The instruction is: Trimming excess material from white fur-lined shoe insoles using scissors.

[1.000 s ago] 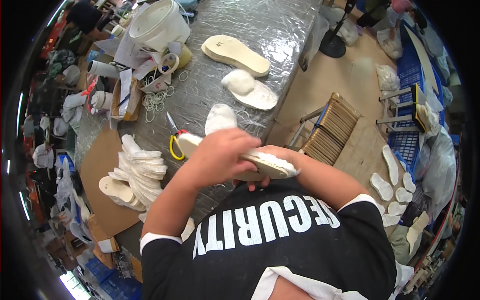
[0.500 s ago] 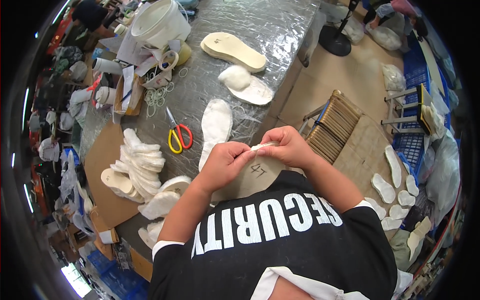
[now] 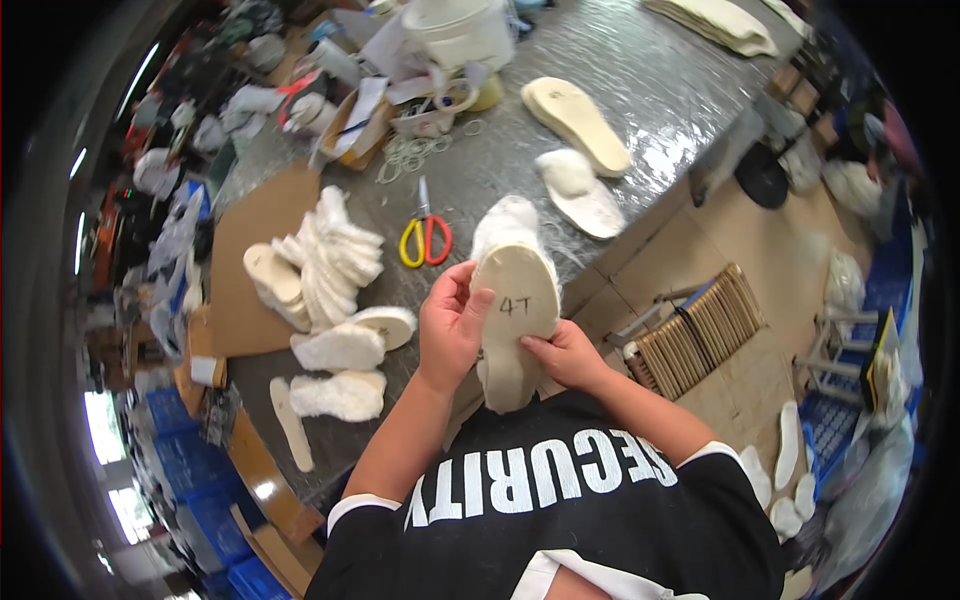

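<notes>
A beige insole (image 3: 515,295) with dark handwriting on its flat face is held upright in front of my chest. My left hand (image 3: 450,325) grips its left edge, thumb on the beige face. Lower on the right edge, my right hand (image 3: 568,355) pinches it between thumb and fingers. Some white fuzz shows along its right edge; the back is hidden. Just beyond it lies a white fluffy insole (image 3: 505,218), partly covered by the held one. Scissors (image 3: 425,230) with one yellow and one red handle lie to the left of that.
Fluffy white insoles (image 3: 335,255) are heaped on cardboard (image 3: 235,300) at the left. Beige insoles (image 3: 575,125) and a fluffy pair (image 3: 580,195) lie further back, near a white bucket (image 3: 460,35) and rubber bands (image 3: 410,155). A slatted stool (image 3: 695,335) stands at the right.
The beige insole has been raised and turned more upright, its marked face now fully showing. My hands have moved from its top edge to its two sides. The view has shifted.
</notes>
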The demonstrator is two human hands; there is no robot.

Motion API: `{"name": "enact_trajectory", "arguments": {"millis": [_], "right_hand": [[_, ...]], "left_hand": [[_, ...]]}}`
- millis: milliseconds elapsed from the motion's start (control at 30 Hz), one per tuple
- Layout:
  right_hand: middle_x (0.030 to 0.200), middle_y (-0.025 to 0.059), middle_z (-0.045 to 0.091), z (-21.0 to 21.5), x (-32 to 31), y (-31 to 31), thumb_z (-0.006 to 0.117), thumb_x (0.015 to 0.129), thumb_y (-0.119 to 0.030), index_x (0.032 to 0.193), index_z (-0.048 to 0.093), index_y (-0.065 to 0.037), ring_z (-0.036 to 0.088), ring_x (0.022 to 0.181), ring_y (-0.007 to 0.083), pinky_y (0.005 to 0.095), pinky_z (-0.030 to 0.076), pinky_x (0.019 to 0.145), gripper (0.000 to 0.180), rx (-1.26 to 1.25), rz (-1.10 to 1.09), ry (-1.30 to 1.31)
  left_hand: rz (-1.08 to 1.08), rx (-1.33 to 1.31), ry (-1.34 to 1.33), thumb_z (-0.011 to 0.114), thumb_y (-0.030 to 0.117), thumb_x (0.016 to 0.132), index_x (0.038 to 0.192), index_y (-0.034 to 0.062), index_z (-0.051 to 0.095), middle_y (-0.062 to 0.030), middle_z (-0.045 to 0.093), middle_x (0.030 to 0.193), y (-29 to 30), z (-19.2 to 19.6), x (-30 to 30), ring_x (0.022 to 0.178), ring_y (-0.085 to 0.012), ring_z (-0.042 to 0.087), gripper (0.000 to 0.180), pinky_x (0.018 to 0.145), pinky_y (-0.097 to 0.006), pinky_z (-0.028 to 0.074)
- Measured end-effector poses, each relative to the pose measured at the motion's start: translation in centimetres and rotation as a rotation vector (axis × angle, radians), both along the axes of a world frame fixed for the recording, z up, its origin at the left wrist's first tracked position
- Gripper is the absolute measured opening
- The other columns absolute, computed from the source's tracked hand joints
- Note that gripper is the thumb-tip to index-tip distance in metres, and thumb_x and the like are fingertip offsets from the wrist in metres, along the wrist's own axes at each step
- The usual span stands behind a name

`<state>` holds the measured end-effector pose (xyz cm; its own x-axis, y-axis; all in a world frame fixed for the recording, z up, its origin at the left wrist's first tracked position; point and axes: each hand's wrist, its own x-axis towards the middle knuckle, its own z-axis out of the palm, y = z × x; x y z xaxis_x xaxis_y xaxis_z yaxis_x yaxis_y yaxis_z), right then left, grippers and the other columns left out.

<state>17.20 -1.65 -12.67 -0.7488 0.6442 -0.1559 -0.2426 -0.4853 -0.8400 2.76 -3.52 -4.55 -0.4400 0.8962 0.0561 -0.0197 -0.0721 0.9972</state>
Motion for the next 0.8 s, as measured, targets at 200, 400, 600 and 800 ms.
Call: {"name": "enact_trajectory", "arguments": {"millis": [200, 400, 600, 800], "right_hand": [[0.098, 0.0033, 0.064, 0.2, -1.6, -1.9, 0.052, 0.090, -0.007, 0.106, 0.061, 0.000, 0.057, 0.089, 0.0091, 0.0263, 0.046, 0.080, 0.019, -0.030, 0.212, 0.035], [0.098, 0.0024, 0.064, 1.1, -4.3, -2.9, 0.054, 0.090, -0.008, 0.106, 0.061, -0.001, 0.056, 0.091, 0.0094, 0.0262, 0.045, 0.082, 0.019, 0.070, 0.256, -0.036], [0.096, 0.0010, 0.063, 2.7, -9.3, -5.1, 0.056, 0.089, -0.010, 0.106, 0.059, -0.001, 0.055, 0.090, 0.0081, 0.0259, 0.045, 0.081, 0.020, 0.114, 0.280, -0.075], [0.090, 0.0055, 0.065, 3.2, -14.9, -6.8, 0.054, 0.088, -0.010, 0.113, 0.055, -0.004, 0.061, 0.082, 0.0137, 0.0295, 0.048, 0.075, 0.025, 0.347, 0.409, -0.328]], "left_hand": [[0.033, -0.083, 0.174, 0.071, 0.015, 0.080, 0.080, -0.0001, 0.060, 0.0031, 0.055, 0.068, -3.4, 1.1, -2.8, 0.060, -0.0020, 0.044, 0.018, 0.052, -0.019, 0.039], [0.026, -0.052, 0.247, 0.067, 0.017, 0.083, 0.071, 0.0010, 0.054, 0.0033, 0.049, 0.060, -5.4, 2.1, -6.0, 0.056, -0.0036, 0.039, 0.024, 0.049, -0.022, 0.035], [0.366, 0.025, 0.305, 0.052, 0.025, 0.093, 0.074, 0.0015, 0.055, 0.0030, 0.047, 0.058, -8.3, 1.2, -11.8, 0.055, -0.0068, 0.040, 0.030, 0.050, -0.026, 0.036], [0.378, 0.080, -0.423, 0.045, 0.038, 0.095, 0.108, -0.0028, 0.052, -0.0015, 0.055, 0.088, -12.0, -2.5, -18.6, 0.082, -0.0088, 0.052, 0.044, 0.075, -0.023, 0.044]]}}
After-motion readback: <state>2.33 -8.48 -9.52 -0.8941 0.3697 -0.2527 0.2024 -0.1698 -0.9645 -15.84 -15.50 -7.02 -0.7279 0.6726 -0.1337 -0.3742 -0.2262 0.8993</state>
